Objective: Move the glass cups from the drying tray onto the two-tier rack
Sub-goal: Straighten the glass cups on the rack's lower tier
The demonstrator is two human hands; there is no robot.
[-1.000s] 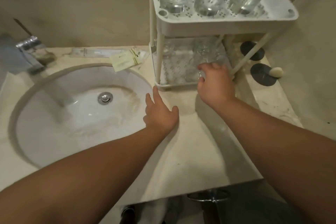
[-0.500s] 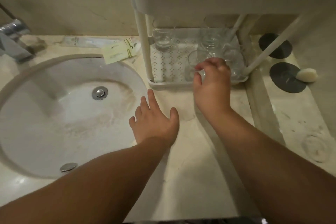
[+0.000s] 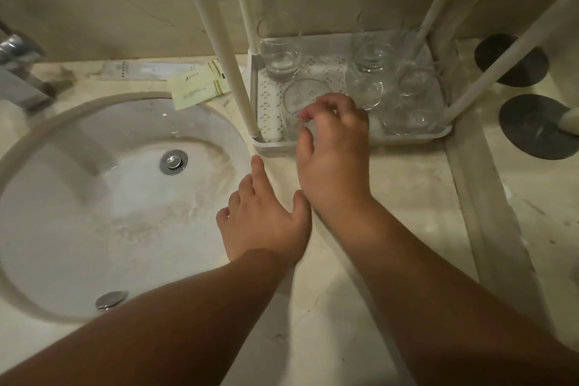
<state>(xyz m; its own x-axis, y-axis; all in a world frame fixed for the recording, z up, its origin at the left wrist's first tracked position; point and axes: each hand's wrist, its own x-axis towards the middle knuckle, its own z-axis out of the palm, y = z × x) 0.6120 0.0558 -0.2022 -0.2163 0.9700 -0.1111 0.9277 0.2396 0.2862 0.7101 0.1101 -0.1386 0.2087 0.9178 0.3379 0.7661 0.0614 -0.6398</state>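
Note:
The white two-tier rack (image 3: 344, 145) stands on the counter right of the sink; only its lower tier and legs show. Several clear glass cups stand on the lower tier, one at the back left (image 3: 279, 56) and a cluster at the right (image 3: 369, 72). My right hand (image 3: 332, 153) reaches over the tier's front rim and grips a glass cup (image 3: 296, 97), which is tilted so its mouth faces me. My left hand (image 3: 263, 219) rests flat on the counter by the sink edge, fingers spread, holding nothing.
A round white sink (image 3: 78, 197) with a metal drain (image 3: 173, 161) fills the left. The tap (image 3: 18, 72) is at the far left. A yellow sachet (image 3: 200, 88) lies behind the sink. Two dark round coasters (image 3: 510, 59) and a pale soap (image 3: 570, 122) lie at the right.
The view has dropped, so the upper tier and its glasses have left the frame. My right hand has shifted left along the lower tier's front with the glass. My left hand stays on the counter.

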